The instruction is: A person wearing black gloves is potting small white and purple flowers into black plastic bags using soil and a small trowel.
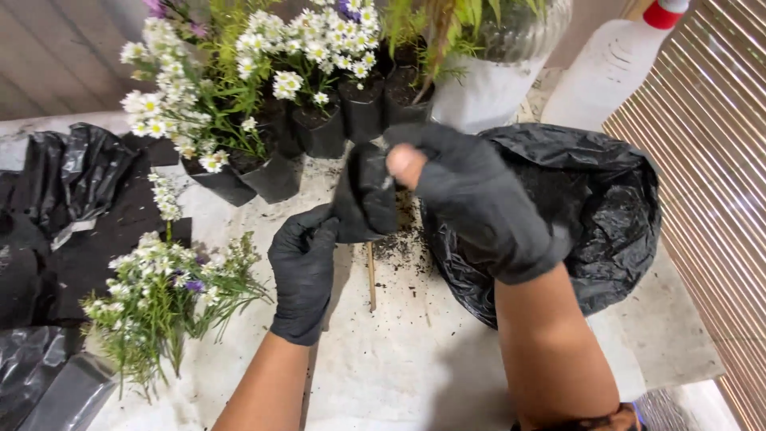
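i see my 2 gloved hands over the worktop. my left hand and my right hand both grip 1 small black plastic pot bag, just beside the big black soil bag. loose white flowers lie to the left.

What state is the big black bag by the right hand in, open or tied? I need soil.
Open. The big black bag gapes with its rim rolled back and dark soil showing inside, behind the right hand.
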